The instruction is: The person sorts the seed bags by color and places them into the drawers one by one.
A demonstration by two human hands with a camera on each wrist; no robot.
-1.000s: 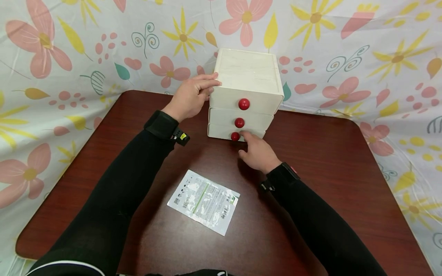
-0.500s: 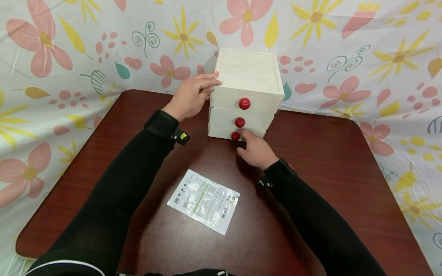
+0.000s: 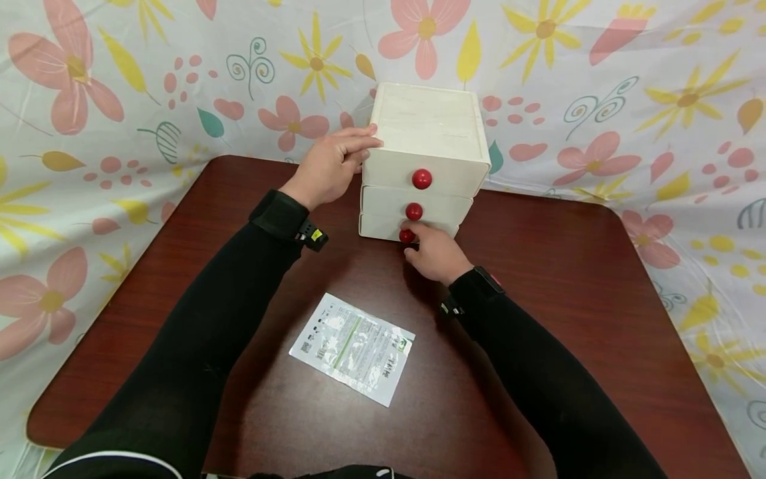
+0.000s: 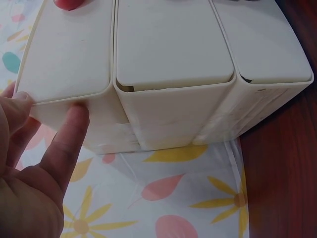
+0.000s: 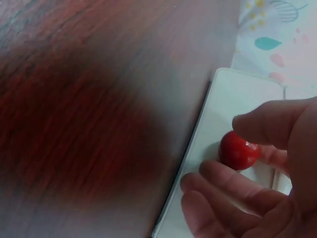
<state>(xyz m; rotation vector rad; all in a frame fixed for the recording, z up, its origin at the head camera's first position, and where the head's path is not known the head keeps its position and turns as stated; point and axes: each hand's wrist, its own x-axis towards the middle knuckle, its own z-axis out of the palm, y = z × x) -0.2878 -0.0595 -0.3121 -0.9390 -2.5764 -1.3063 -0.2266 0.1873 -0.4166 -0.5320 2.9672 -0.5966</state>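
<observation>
A white box with three stacked drawers (image 3: 383, 169), each with a red ball knob, stands at the back of the table, all drawers closed. My left hand (image 3: 328, 167) rests at its upper left edge, fingers fairly straight. In the left wrist view a fingertip (image 4: 79, 115) presses the side wall. At the bottom drawer, my right hand (image 3: 439, 254) has its fingers around the lowest red knob (image 5: 237, 150). The thumb and fingers lie on different sides of this knob in the right wrist view, with the thumb tip right at it.
A flat white printed packet (image 3: 353, 349) with a green stripe lies on the dark wood table (image 3: 556, 266), in front of the drawers and between the forearms. A flower-patterned cloth (image 3: 197, 60) hangs behind and beside the table, close to the box's back.
My right hand has shifted slightly left, from beside the lowest knob to around it. The left hand stays on the box, and the drawers and packet have not moved.
</observation>
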